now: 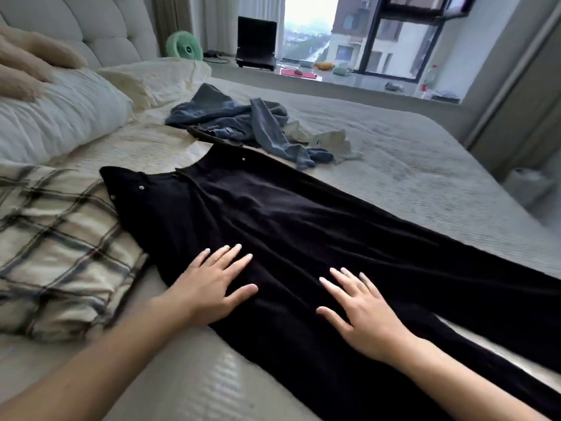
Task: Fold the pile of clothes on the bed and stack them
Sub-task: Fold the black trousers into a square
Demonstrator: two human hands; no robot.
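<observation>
A pair of black trousers point(303, 226) lies spread flat across the bed point(409, 153), waistband toward the pillows, legs running to the lower right. My left hand point(212, 281) rests flat on the trousers near the hip, fingers straight. On the upper leg my right hand point(361, 308) presses flat, fingers spread. Behind the trousers lies a crumpled heap of blue-grey jeans point(243, 123) with a beige garment point(331, 139) beside it. A folded plaid garment point(60, 247) sits to the left of the trousers.
White pillows point(57, 117) and a cream one lean at the padded headboard on the left. A green fan point(183, 45) and a dark case stand on the window ledge beyond the bed. The bed's right edge drops to the floor.
</observation>
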